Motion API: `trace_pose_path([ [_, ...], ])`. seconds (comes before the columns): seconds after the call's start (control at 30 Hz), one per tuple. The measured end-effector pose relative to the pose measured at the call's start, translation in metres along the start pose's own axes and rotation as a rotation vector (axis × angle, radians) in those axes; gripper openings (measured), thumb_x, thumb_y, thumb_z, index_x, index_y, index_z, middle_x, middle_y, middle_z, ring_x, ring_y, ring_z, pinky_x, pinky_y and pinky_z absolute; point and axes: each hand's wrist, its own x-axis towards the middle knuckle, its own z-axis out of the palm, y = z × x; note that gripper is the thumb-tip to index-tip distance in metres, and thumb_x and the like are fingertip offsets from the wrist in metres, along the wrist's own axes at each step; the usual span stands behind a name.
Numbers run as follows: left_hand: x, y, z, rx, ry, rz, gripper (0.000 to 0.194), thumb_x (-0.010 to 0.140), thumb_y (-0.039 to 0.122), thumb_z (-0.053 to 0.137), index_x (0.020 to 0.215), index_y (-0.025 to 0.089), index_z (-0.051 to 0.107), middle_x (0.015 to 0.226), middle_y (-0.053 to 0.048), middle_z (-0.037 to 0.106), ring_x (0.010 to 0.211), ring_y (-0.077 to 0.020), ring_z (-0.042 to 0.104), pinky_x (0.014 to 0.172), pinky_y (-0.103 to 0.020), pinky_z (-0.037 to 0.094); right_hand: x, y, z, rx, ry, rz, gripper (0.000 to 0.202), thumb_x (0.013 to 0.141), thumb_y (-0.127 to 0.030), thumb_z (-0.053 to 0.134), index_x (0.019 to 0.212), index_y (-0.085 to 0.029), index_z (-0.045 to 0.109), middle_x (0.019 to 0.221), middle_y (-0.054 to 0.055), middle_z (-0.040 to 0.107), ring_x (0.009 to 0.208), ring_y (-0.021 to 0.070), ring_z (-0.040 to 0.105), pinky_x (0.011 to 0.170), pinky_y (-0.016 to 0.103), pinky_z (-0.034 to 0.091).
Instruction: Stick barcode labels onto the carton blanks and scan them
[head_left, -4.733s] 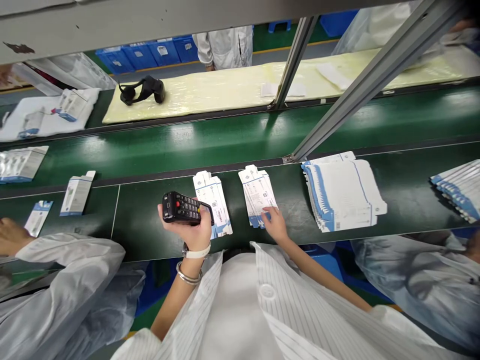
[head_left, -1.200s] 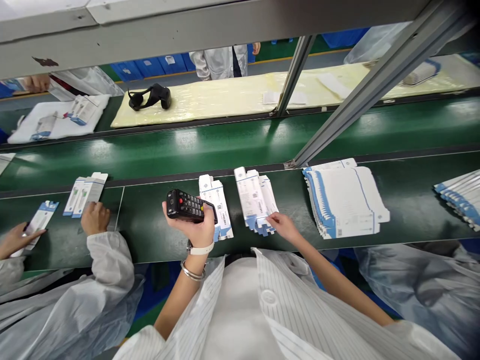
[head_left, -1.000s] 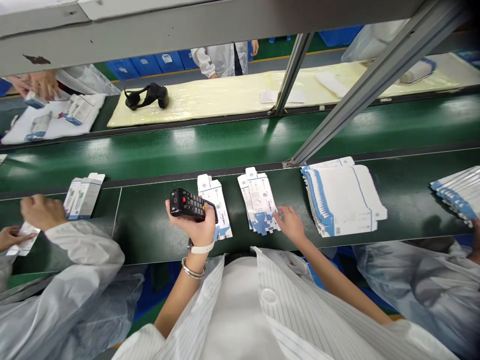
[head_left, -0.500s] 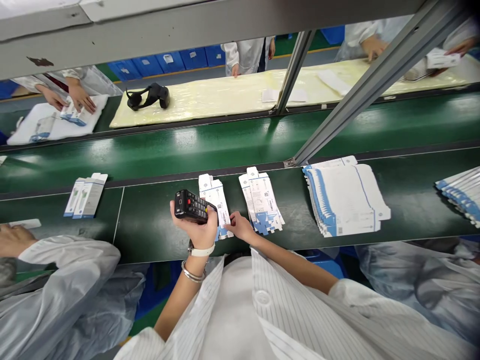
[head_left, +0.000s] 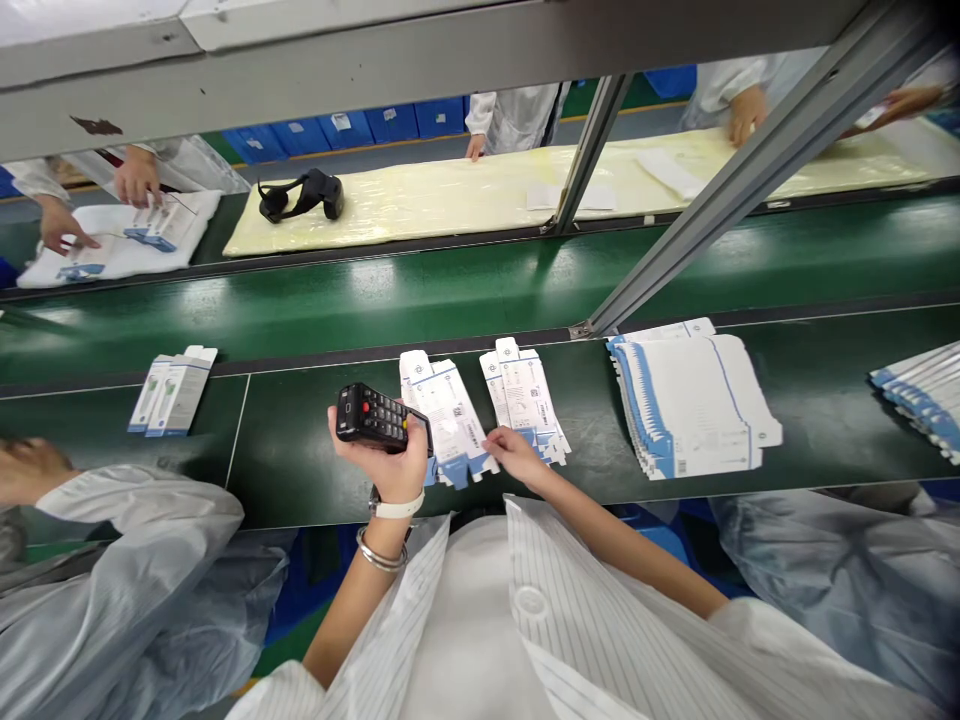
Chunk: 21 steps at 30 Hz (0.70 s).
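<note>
1. The left hand point(head_left: 386, 465) holds a black keypad device point(head_left: 373, 418), its fingers curled around the body and the thumb along the right-hand edge.
2. Just right of the keypad device, and partly hidden behind it, a flat carton point(head_left: 452, 408) lies over others on the green bench point(head_left: 592, 400).
3. Farther right of the keypad device, the right hand point(head_left: 489, 441) has its fingers drawn together, pinching that carton's lower right edge; most of the carton extends to the left of the fingertips.
4. The carton is white with blue areas. It bears a small square code and lines of print, too small to read; no brand can be made out.
5. Beyond the right hand from the keypad device, a small carton pile point(head_left: 529, 390) carries similar print, also illegible.
6. Well to the right of the keypad device lies a large carton stack point(head_left: 697, 410), with a barcode at its lower left corner.
7. Well to the device's left, two cartons point(head_left: 174, 395) show green pictures.
</note>
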Motion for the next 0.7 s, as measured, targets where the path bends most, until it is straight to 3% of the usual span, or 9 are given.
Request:
trace_pose_path([
  [0.17, 0.0, -0.001, 0.003, -0.008, 0.007, 0.0, 0.079, 0.065, 0.011, 0.06, 0.129, 0.022, 0.015, 0.123, -0.015, 0.035, 0.086, -0.0162, 0.06, 0.081, -0.039, 0.052, -0.015, 0.034, -0.068, -0.117, 0.256, 0.073, 0.015, 0.075, -0.032, 0.048, 0.079, -0.018, 0.052, 0.08, 0.007, 0.062, 0.077, 0.0217, 0.059, 0.073, 0.037, 0.045],
  [0.23, -0.001, -0.001, 0.005, -0.003, -0.008, -0.026, 0.079, 0.065, 0.013, 0.06, 0.129, 0.022, 0.014, 0.123, -0.015, 0.036, 0.087, -0.0168, 0.06, 0.082, -0.039, 0.052, -0.021, 0.044, -0.083, -0.204, 0.382, 0.087, 0.019, 0.073, -0.031, 0.049, 0.085, -0.017, 0.053, 0.094, 0.013, 0.059, 0.092, 0.0282, 0.054, 0.083, 0.046, 0.039],
  [0.3, -0.002, -0.002, 0.007, 0.01, -0.035, -0.06, 0.08, 0.065, 0.015, 0.059, 0.129, 0.021, 0.012, 0.118, -0.014, 0.041, 0.085, -0.0169, 0.061, 0.082, -0.039, 0.052, -0.025, 0.047, -0.086, -0.273, 0.46, 0.069, 0.025, 0.072, -0.031, 0.05, 0.092, -0.015, 0.053, 0.107, 0.016, 0.052, 0.105, 0.0324, 0.045, 0.091, 0.051, 0.032],
  [0.43, -0.003, -0.002, 0.007, 0.021, -0.065, -0.074, 0.079, 0.065, 0.015, 0.059, 0.128, 0.02, 0.01, 0.112, -0.012, 0.045, 0.083, -0.0179, 0.062, 0.08, -0.04, 0.053, -0.025, 0.036, -0.062, -0.307, 0.412, -0.02, 0.024, 0.075, -0.029, 0.048, 0.094, -0.016, 0.055, 0.106, 0.014, 0.052, 0.104, 0.0297, 0.045, 0.091, 0.047, 0.033],
  [0.6, -0.003, -0.002, 0.005, 0.006, -0.071, -0.041, 0.077, 0.065, 0.014, 0.059, 0.125, 0.021, 0.012, 0.106, -0.01, 0.047, 0.08, -0.0175, 0.063, 0.079, -0.041, 0.053, -0.011, 0.013, -0.01, -0.239, 0.179, -0.141, 0.013, 0.078, -0.027, 0.048, 0.086, -0.02, 0.056, 0.089, 0.006, 0.059, 0.09, 0.0198, 0.054, 0.083, 0.034, 0.041],
  [0.7, -0.003, 0.0, 0.006, 0.011, -0.062, -0.053, 0.078, 0.065, 0.016, 0.059, 0.126, 0.02, 0.011, 0.109, -0.012, 0.046, 0.079, -0.0173, 0.063, 0.079, -0.04, 0.053, 0.0, 0.0, 0.023, -0.191, 0.077, -0.154, 0.018, 0.076, -0.032, 0.055, 0.088, -0.02, 0.054, 0.082, 0.002, 0.058, 0.074, 0.0151, 0.056, 0.07, 0.028, 0.044],
])
